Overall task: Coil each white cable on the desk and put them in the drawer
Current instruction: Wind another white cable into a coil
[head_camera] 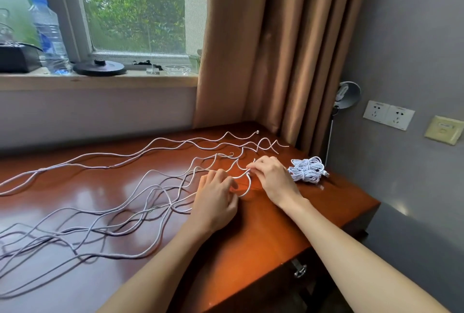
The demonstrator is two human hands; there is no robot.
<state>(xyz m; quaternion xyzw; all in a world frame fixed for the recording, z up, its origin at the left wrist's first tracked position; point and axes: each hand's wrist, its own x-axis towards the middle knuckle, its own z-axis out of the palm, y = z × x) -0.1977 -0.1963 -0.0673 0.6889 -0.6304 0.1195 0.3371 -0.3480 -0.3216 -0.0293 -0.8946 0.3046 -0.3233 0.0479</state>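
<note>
Several long white cables point(108, 212) lie loose and wavy across the reddish wooden desk point(263, 232), running from its left edge to the far right corner. My left hand point(217, 199) and my right hand point(272, 177) both pinch one white cable near its end, which forms a small loop point(247, 186) between them. Just right of my right hand, coiled white cables point(306, 169) lie in a bundle on the desk. The drawer point(301, 285) is under the desk's front right, shut, with a metal handle point(300, 270).
A brown curtain point(276, 49) hangs behind the desk's far corner. The window sill point(100, 79) holds a water bottle point(49, 34), a black box and a round black base. Wall sockets point(388, 114) and a small lamp point(347, 94) sit on the grey wall at right.
</note>
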